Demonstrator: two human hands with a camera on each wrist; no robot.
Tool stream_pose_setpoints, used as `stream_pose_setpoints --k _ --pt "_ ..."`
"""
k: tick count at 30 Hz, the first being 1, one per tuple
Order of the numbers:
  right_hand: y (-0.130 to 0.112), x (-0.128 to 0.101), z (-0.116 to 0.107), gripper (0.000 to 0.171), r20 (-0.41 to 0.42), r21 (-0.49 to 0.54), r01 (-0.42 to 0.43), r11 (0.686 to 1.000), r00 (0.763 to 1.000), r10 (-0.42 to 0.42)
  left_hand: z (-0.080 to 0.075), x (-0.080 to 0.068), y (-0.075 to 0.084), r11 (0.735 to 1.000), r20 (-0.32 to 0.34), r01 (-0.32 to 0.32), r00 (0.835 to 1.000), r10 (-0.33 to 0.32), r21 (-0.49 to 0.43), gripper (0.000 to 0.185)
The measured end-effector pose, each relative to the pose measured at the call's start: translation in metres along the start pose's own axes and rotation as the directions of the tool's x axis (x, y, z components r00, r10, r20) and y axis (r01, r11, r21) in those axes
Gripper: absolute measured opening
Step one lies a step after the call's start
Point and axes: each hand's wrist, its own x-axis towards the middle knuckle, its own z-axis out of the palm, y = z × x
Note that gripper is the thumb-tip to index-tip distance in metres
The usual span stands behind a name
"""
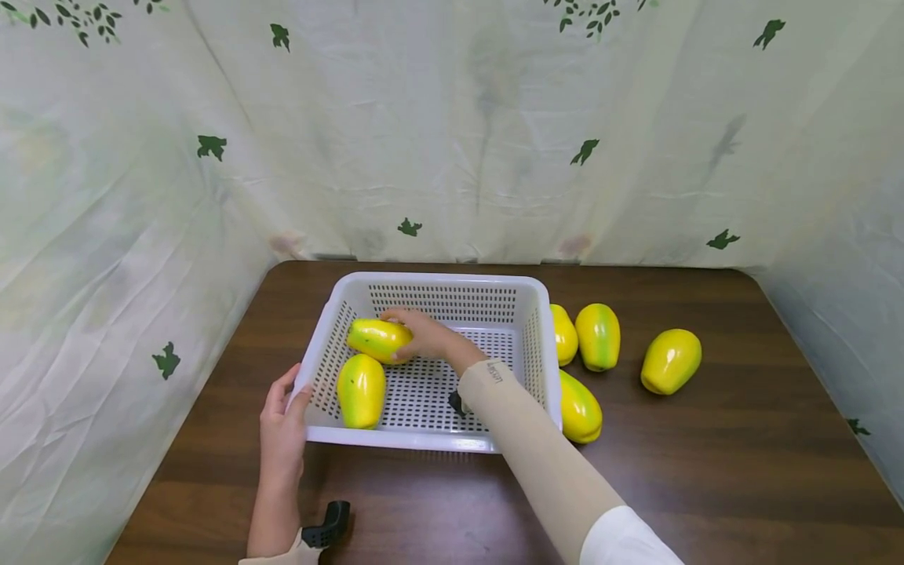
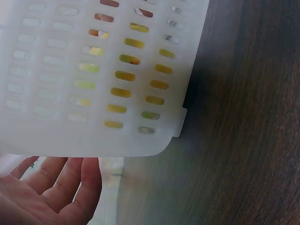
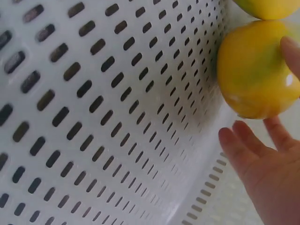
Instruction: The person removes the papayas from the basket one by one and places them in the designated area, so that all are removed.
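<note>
While the left hand (image 1: 281, 420) pinches a white plastic basket (image 1: 402, 441), the right hand (image 1: 429, 333) curves spread fingers round a yellow oval fruit (image 1: 372, 337) inside, left of centre; filling seems underway; next, let go.

dark wood-grain table (image 1: 749, 447), pale draped cloth (image 1: 424, 118), green bird prints (image 1: 585, 151), leaf sprigs (image 1: 63, 11)

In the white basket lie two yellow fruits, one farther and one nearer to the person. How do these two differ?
The farther fruit lies mostly crosswise, while the nearer fruit points along the short side of the basket. The right hand is at the farther fruit; neither hand is on the nearer fruit. Both are yellow, glossy and lie toward the basket's left end.
</note>
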Motion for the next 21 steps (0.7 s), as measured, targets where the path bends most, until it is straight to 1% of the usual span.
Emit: stream_pose_setpoints --k 4,11,21 --pt "-0.0027 -0.0003 0.001 0.064 0.0 -0.052 -0.031 0.998 1.0 0.031 0.0 0.0005 -0.0007 1.0 -0.002 -0.008 1.0 0.008 -0.001 0.045" --pt "-0.0022 0.0014 0.001 0.063 0.001 -0.056 -0.018 0.998 1.0 0.018 -0.0007 -0.0012 0.0023 1.0 0.009 0.018 1.0 -0.018 0.006 0.044" --pt "-0.0022 -0.0018 -0.0039 0.06 -0.023 0.02 0.03 0.999 0.999 -0.03 -0.0008 -0.0009 0.0025 1.0 0.009 0.021 1.0 -0.021 0.008 0.045"
